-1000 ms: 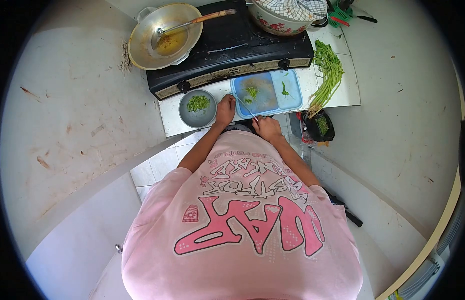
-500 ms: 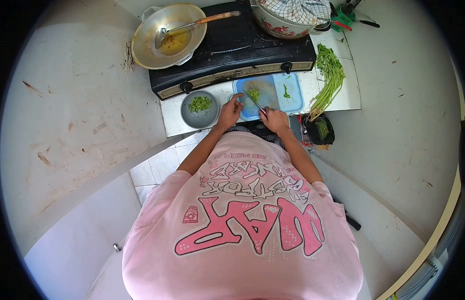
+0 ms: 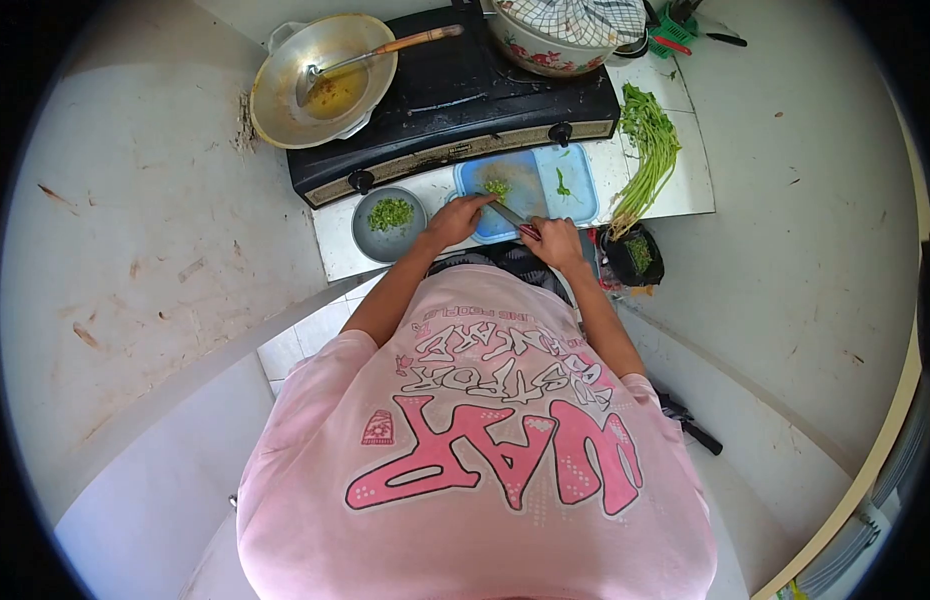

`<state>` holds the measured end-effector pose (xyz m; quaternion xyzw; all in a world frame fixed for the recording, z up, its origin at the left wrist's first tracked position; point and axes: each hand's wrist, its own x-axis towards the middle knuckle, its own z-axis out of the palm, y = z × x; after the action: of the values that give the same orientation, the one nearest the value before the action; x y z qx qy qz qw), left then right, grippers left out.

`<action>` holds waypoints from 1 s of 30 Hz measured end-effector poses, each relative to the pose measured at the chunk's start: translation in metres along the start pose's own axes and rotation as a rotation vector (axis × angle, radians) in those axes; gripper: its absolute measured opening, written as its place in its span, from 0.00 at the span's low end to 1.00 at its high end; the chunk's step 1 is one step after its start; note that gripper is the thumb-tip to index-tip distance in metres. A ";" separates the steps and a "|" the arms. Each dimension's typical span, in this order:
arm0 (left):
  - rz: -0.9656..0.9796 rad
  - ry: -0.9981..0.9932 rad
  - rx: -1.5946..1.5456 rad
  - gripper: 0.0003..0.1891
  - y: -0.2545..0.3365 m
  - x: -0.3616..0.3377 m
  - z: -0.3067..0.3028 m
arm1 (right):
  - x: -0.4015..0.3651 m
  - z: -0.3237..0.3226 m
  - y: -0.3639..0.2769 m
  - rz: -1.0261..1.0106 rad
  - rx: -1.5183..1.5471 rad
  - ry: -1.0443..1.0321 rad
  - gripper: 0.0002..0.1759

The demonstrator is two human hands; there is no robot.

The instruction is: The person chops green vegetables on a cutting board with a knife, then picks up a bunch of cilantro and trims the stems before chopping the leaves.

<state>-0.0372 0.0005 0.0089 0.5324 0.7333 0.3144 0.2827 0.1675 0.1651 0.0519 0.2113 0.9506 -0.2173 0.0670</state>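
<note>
My right hand (image 3: 557, 243) is wrapped round the handle of a knife (image 3: 508, 214), its blade pointing up and left over a blue cutting board (image 3: 582, 205). At the blade's tip, the fingers of my left hand (image 3: 457, 220) are pressed together on the metal. A small heap of chopped greens (image 3: 497, 187) lies on the board just beyond those fingers. Farther right on the board is a loose green sprig (image 3: 562, 182). Left of the board, a grey bowl (image 3: 362, 222) holds more chopped greens (image 3: 391, 214).
Behind the board stands a black stove (image 3: 435, 115) carrying a wok (image 3: 270, 105) with a ladle (image 3: 385, 50) and a flowered pot (image 3: 545, 55) under a checked cloth. A bunch of leafy stalks (image 3: 653, 160) lies at right, above a black container (image 3: 615, 262).
My left hand has moved in to the knife tip, its fingers closing there. The blade has shifted slightly down from the chopped heap. The whole view has turned a little.
</note>
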 end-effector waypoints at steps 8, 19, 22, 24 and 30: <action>-0.142 -0.099 -0.011 0.24 0.032 0.012 -0.038 | -0.033 0.018 0.012 0.082 0.214 0.124 0.21; 0.139 -0.071 -0.019 0.14 0.025 0.065 -0.031 | -0.080 0.042 0.029 0.412 0.498 0.181 0.24; 0.205 -0.110 -0.008 0.13 0.040 0.092 -0.018 | -0.088 0.051 0.037 0.471 0.575 0.227 0.24; 0.242 -0.149 0.019 0.12 0.050 0.111 -0.008 | -0.095 0.053 0.042 0.515 0.648 0.246 0.24; 0.335 -0.245 0.138 0.13 0.079 0.166 0.034 | -0.120 0.044 0.048 0.627 0.672 0.318 0.24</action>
<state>-0.0102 0.1839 0.0340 0.6993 0.6145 0.2388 0.2762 0.2976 0.1401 0.0208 0.5281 0.7167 -0.4467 -0.0888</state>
